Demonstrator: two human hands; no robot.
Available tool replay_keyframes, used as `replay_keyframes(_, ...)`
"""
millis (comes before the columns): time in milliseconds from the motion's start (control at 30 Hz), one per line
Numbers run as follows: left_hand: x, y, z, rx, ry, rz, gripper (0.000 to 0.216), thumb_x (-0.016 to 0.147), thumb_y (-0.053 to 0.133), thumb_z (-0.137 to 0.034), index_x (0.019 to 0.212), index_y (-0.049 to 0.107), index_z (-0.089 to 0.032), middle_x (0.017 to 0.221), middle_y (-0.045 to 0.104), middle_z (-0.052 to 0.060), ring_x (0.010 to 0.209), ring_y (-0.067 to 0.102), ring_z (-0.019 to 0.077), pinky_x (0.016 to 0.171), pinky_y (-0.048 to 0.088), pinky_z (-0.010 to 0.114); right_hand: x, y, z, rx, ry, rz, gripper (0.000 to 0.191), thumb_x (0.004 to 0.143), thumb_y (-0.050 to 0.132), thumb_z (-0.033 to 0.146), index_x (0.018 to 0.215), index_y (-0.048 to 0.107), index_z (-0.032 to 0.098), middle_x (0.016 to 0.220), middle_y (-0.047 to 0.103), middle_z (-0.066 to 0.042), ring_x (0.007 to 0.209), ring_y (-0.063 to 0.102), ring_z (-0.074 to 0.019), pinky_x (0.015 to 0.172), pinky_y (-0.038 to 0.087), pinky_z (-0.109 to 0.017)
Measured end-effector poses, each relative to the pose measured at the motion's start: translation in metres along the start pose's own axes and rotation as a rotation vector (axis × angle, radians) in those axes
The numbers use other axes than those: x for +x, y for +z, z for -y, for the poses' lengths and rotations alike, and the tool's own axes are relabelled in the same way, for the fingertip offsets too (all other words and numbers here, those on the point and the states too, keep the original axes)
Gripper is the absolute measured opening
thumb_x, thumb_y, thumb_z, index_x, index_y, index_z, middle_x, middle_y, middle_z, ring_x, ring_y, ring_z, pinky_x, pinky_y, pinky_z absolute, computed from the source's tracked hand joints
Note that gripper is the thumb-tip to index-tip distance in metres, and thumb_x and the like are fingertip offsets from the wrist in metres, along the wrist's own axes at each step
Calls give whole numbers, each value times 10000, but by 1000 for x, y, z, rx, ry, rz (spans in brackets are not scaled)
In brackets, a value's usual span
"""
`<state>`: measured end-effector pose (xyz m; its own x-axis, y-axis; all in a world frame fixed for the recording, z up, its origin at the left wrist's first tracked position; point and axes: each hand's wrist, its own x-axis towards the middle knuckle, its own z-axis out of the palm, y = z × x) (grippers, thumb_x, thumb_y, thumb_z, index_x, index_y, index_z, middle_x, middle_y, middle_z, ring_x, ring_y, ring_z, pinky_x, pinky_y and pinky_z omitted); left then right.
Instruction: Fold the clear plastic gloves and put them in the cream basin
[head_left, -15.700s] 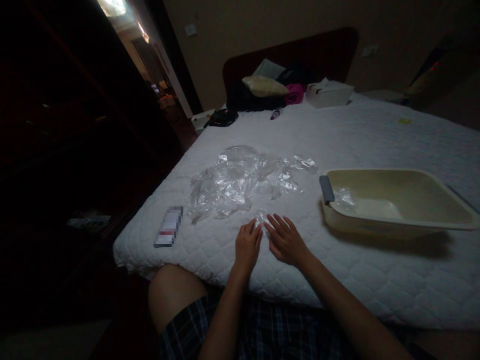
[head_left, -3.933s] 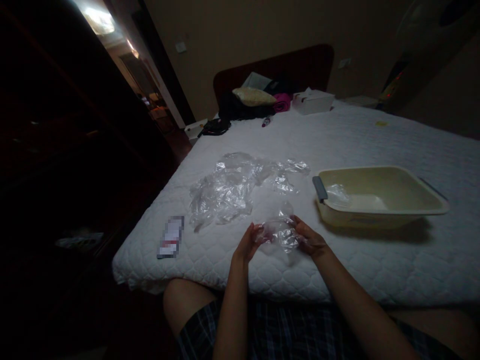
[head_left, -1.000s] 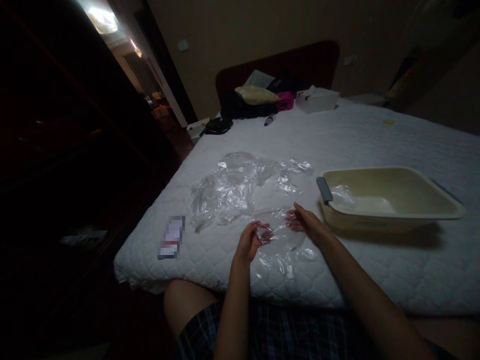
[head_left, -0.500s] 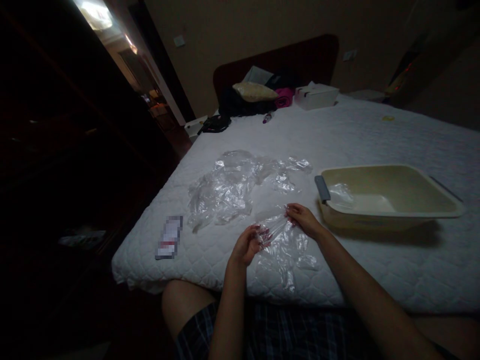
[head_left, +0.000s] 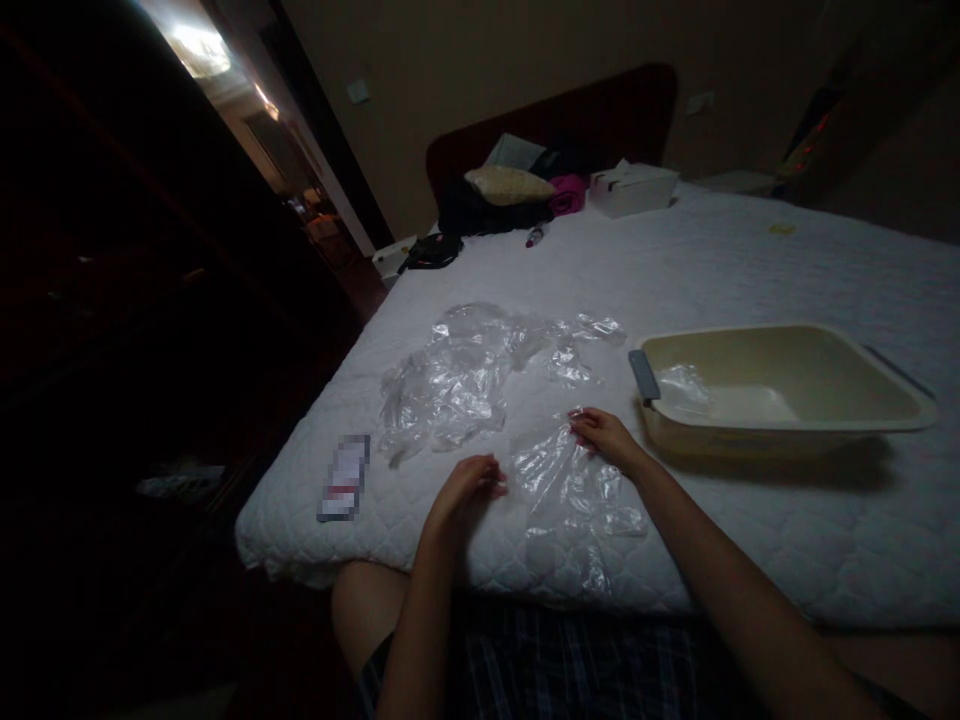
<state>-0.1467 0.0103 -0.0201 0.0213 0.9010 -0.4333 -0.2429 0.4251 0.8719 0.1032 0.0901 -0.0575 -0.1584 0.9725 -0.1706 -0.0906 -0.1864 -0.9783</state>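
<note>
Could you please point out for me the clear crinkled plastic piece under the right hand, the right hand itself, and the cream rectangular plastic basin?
Clear crinkled plastic piece [head_left: 562, 490]: head view, its spread middle.
Right hand [head_left: 609, 438]: head view, back of the hand.
Cream rectangular plastic basin [head_left: 750, 443]: head view, outer near wall.

At eight o'clock lies a blurred-out phone [head_left: 344, 478]; near half past ten, a light [head_left: 201, 50] glows. A pale cushion [head_left: 508, 185] rests on dark cloth [head_left: 480, 218] at twelve — a pink roll [head_left: 568, 196] just beside it at one — and a white box [head_left: 634, 192] stands between one and two.
</note>
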Motion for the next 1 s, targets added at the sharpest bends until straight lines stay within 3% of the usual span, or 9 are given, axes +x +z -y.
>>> replay_keyframes(67,18,8,-5,38,44,15,289,655,653,-407,667,566,-132,575,567,5,444,504,64,494,416,199,0,0,-1,13,1,0,384,621,684,392,909,574,163,694,593,8,494,512,-71,368,368,-155)
replay_keyframes(167,43,19,-11,212,19,-67,349,603,681,-452,636,577,-121,523,550,12,392,463,67,404,343,194,1,0,-2,27,0,-4,373,621,686,380,903,579,162,723,608,-3,512,523,-70,382,371,-151)
replay_keyframes(300,62,24,-11,255,78,19,309,571,706,-396,631,589,-116,538,558,14,378,444,58,362,291,180,0,0,-1,31,33,-21,360,633,680,359,916,575,165,752,624,-14,526,537,-71,396,385,-148)
replay_keyframes(433,65,21,-5,173,139,10,272,524,725,-327,612,574,-120,504,531,-8,418,466,66,397,361,178,0,2,0,19,19,-46,355,651,664,385,916,576,165,738,615,-14,525,541,-84,367,382,-154)
replay_keyframes(600,67,16,1,148,165,-65,330,535,710,-390,692,573,-134,531,538,-23,415,445,57,435,448,219,-3,2,-1,9,7,-89,355,670,640,434,889,584,160,726,612,-23,544,550,-93,396,419,-170)
replay_keyframes(800,71,18,8,165,209,-103,366,547,696,-448,682,552,-141,477,453,-60,394,398,43,388,429,192,-10,-4,-7,-62,-69,-168,334,641,652,422,810,582,143,600,554,13,458,513,-86,401,415,-193)
replay_keyframes(1000,74,17,11,187,259,-107,356,562,688,-448,652,554,-131,474,444,-57,389,392,44,385,434,198,-13,-7,-5,-114,-19,-130,346,637,638,443,815,587,150,667,600,-18,494,522,-93,410,392,-192)
